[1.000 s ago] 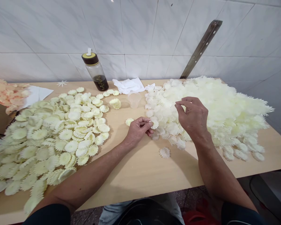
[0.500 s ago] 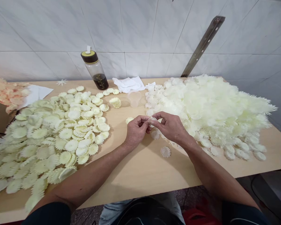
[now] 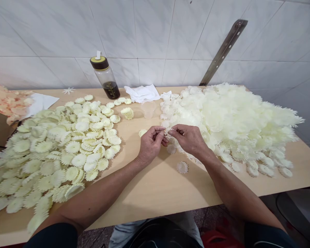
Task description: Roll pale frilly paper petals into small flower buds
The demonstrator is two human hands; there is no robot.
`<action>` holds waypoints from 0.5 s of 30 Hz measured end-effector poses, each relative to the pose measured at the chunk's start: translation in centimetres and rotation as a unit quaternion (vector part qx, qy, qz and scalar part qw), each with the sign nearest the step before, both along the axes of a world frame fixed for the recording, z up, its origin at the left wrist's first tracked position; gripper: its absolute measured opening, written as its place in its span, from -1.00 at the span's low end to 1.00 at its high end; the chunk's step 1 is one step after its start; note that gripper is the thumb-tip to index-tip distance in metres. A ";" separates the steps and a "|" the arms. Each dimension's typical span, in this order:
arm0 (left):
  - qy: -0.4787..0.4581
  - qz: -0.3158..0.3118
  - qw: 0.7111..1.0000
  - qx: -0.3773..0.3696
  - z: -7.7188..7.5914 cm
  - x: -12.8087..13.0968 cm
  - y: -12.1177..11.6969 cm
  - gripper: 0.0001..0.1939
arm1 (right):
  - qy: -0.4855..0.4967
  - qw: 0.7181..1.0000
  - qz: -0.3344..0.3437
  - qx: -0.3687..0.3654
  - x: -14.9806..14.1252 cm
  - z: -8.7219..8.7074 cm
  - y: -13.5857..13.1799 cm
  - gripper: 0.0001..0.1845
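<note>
Over the middle of the table, my left hand (image 3: 152, 139) and my right hand (image 3: 188, 137) meet with thumbs and fingers pinched. Between their fingertips is a small pale petal disc (image 3: 167, 132) with a jagged edge, mostly covered by the fingers. Both hands are closed on it. To the right spreads a big heap of whitish, spiky-edged petal discs (image 3: 222, 117). A large pile of cream-yellow, cupped petal discs (image 3: 74, 148) lies on the left. One loose disc (image 3: 182, 167) rests on the wood below my right hand.
Behind the hands stand a clear plastic cup (image 3: 148, 109), a short stack of discs (image 3: 127, 113) and a crumpled white cloth (image 3: 142, 93). A bottle of dark liquid (image 3: 110, 86) is near the tiled wall. Pinkish petals (image 3: 10, 101) lie far left. A metal bracket (image 3: 223, 53) leans at the back.
My right hand's fingers have drawn slightly to the right, away from my left fingertips, and more of the pale disc shows between them. The piles look the same.
</note>
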State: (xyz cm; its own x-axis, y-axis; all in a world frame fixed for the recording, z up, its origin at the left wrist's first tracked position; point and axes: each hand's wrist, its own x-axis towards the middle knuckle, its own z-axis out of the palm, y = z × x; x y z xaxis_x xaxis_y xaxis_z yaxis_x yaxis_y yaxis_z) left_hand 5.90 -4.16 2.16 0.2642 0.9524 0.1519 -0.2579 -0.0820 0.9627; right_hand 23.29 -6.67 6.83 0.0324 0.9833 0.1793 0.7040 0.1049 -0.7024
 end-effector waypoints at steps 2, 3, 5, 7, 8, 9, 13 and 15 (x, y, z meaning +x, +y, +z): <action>-0.003 0.002 1.000 -0.011 0.2 0.0 0.0 -0.65 | -0.019 1.000 0.007 0.010 0.1 0.0 0.0 -0.72; -0.005 0.002 1.000 -0.016 0.3 0.0 0.1 -0.64 | -0.032 0.999 0.013 0.017 0.1 -0.1 0.1 -0.71; -0.009 0.003 1.000 -0.025 0.4 0.0 0.1 -0.62 | -0.057 0.998 0.023 0.030 0.2 -0.3 0.1 -0.69; -0.010 0.004 0.999 -0.033 0.4 0.0 0.2 -0.60 | -0.071 0.996 0.027 0.041 0.3 -0.4 0.2 -0.70; -0.011 0.004 0.999 -0.036 0.4 0.0 0.2 -0.59 | -0.072 0.996 0.025 0.045 0.3 -0.5 0.2 -0.72; -0.011 0.004 0.999 -0.039 0.3 0.0 0.2 -0.58 | -0.071 0.996 0.023 0.049 0.3 -0.6 0.3 -0.73; -0.002 -0.015 0.999 -0.052 0.1 0.1 0.3 -0.56 | -0.050 0.994 0.032 0.088 0.2 -0.8 0.3 -0.79; -0.004 -0.027 0.997 -0.069 0.1 0.1 0.4 -0.55 | -0.042 0.992 0.050 0.108 0.2 -0.9 0.3 -0.79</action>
State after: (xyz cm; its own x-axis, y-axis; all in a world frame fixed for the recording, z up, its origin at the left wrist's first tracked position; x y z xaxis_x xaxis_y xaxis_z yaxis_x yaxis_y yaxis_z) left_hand 6.02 -3.75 2.25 0.3153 0.9487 0.0234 -0.2658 0.0646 0.9619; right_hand 23.45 -6.36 5.88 -0.0869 0.9191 0.3843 0.7379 0.3186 -0.5949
